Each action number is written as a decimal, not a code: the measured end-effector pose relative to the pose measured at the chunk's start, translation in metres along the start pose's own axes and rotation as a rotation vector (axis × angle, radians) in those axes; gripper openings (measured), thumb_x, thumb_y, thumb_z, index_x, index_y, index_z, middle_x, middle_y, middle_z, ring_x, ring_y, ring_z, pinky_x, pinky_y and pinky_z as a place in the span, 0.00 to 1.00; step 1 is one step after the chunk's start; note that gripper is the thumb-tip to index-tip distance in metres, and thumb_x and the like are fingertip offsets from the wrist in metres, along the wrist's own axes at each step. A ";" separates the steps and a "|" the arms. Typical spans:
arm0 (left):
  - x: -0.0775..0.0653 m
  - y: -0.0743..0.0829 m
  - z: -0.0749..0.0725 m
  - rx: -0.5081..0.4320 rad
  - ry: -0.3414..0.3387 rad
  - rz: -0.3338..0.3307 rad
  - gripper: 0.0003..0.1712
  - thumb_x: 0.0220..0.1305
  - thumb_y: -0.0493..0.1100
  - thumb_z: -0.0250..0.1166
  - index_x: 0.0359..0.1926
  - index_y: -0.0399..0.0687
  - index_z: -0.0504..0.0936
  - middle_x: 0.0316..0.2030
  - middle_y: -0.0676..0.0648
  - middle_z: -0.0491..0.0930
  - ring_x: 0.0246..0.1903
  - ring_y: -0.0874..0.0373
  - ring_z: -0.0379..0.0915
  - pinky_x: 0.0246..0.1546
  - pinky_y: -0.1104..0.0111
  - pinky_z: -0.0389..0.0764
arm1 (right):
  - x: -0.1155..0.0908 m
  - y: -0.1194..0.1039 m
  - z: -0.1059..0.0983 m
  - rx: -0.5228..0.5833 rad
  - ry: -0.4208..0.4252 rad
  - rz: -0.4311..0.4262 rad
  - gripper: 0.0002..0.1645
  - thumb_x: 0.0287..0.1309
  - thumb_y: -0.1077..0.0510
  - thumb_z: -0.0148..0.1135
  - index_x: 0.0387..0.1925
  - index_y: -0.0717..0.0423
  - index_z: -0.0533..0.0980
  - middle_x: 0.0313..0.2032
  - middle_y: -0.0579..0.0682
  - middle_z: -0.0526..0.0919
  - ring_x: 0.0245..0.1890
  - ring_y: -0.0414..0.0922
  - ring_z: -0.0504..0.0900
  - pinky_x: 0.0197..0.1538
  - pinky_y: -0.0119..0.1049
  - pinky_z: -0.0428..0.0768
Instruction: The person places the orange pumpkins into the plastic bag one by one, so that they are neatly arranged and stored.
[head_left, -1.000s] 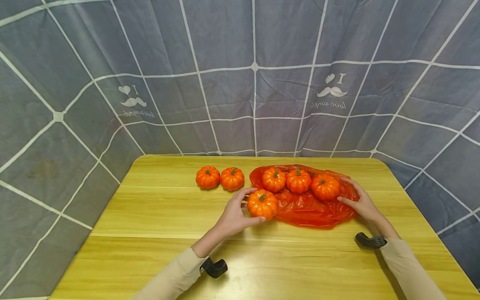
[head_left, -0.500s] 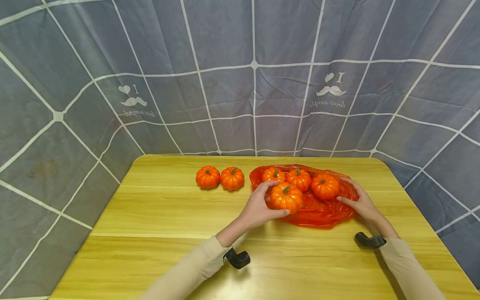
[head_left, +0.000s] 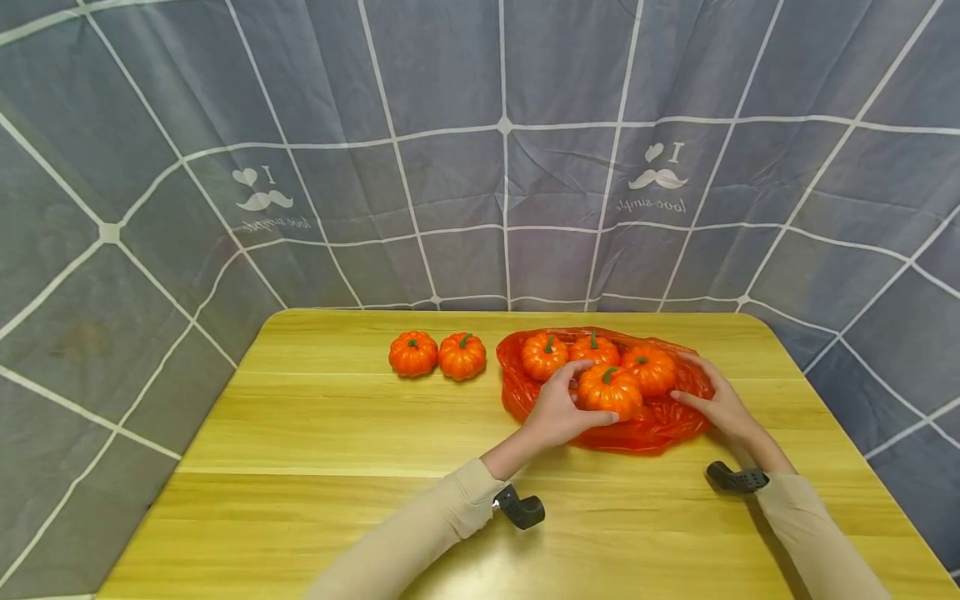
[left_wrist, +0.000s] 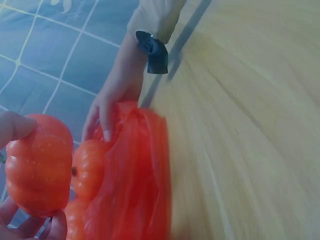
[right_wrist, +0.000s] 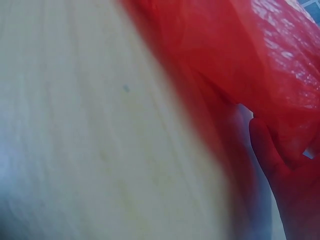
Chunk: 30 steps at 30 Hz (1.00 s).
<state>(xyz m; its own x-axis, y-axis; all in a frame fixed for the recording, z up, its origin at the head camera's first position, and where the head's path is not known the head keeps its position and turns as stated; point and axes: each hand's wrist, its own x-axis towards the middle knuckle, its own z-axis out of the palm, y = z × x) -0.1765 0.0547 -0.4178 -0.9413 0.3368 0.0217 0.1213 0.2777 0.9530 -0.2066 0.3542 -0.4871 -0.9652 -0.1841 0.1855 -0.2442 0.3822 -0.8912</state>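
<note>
My left hand (head_left: 557, 414) holds an orange toy pumpkin (head_left: 611, 395) with a green stem, thumb at its near side and fingers round its left. This pumpkin is over a crumpled red plastic bag (head_left: 617, 439). Three more are at the bag: a left one (head_left: 543, 358), a middle one (head_left: 595, 349) partly hidden, and a right one (head_left: 651, 372). At the bag's right end my right hand (head_left: 729, 413) grips the plastic, its thumb beside the right pumpkin. In the right wrist view the red plastic (right_wrist: 220, 55) lies against the thumb (right_wrist: 267, 147).
Two more toy pumpkins, one (head_left: 413, 354) left of the other (head_left: 462, 357), sit on the wooden table (head_left: 315, 433) left of the bag. A grey curtain (head_left: 450, 192) with white lines stands behind the table. Each wrist wears a black camera mount (head_left: 520, 508).
My left hand has carried its pumpkin rightward, from the bag's left edge to above the bag beside the right pumpkin. The right hand stays at the bag's right end.
</note>
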 end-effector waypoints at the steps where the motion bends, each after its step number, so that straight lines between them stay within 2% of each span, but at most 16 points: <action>1: 0.002 0.000 0.003 0.004 0.000 -0.008 0.44 0.44 0.46 0.78 0.64 0.52 0.68 0.61 0.50 0.71 0.50 0.59 0.72 0.50 0.73 0.75 | 0.000 0.000 0.000 -0.014 0.002 0.001 0.39 0.59 0.64 0.62 0.69 0.60 0.57 0.61 0.34 0.63 0.54 0.18 0.63 0.52 0.10 0.65; 5: 0.009 0.001 0.017 0.027 0.004 -0.030 0.45 0.44 0.46 0.78 0.64 0.52 0.69 0.61 0.50 0.71 0.53 0.59 0.71 0.52 0.72 0.74 | 0.000 0.001 -0.001 -0.047 0.010 -0.001 0.39 0.59 0.64 0.63 0.69 0.60 0.57 0.64 0.42 0.63 0.54 0.18 0.61 0.52 0.09 0.63; 10: 0.017 -0.001 0.032 0.050 0.006 -0.033 0.45 0.44 0.47 0.78 0.64 0.53 0.69 0.61 0.51 0.71 0.56 0.59 0.71 0.55 0.71 0.73 | 0.000 0.000 -0.001 -0.030 0.001 -0.002 0.39 0.59 0.65 0.62 0.69 0.59 0.57 0.65 0.44 0.63 0.55 0.18 0.62 0.52 0.10 0.63; 17: 0.023 -0.005 0.045 0.095 0.003 -0.041 0.45 0.43 0.48 0.78 0.63 0.53 0.70 0.60 0.52 0.72 0.57 0.60 0.71 0.57 0.70 0.72 | 0.000 0.000 -0.001 -0.001 -0.009 0.008 0.36 0.64 0.63 0.58 0.70 0.60 0.56 0.62 0.32 0.63 0.55 0.19 0.62 0.52 0.10 0.64; 22: 0.023 -0.010 0.050 0.115 -0.010 -0.052 0.44 0.43 0.49 0.78 0.63 0.56 0.70 0.60 0.53 0.72 0.56 0.60 0.71 0.57 0.69 0.72 | 0.000 0.003 -0.002 0.044 -0.003 -0.030 0.32 0.66 0.64 0.55 0.68 0.64 0.57 0.58 0.27 0.65 0.56 0.19 0.63 0.53 0.10 0.63; 30: 0.023 -0.013 0.054 0.153 -0.017 -0.066 0.44 0.42 0.48 0.78 0.62 0.59 0.70 0.59 0.53 0.73 0.57 0.59 0.70 0.57 0.67 0.72 | 0.002 0.004 -0.001 0.051 0.010 -0.051 0.31 0.66 0.65 0.54 0.68 0.65 0.58 0.58 0.25 0.65 0.57 0.18 0.61 0.55 0.10 0.61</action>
<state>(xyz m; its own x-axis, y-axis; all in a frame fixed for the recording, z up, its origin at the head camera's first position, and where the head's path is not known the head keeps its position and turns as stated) -0.1826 0.1070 -0.4456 -0.9437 0.3277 -0.0455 0.1074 0.4334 0.8948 -0.2099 0.3566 -0.4899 -0.9527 -0.1925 0.2351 -0.2881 0.3263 -0.9003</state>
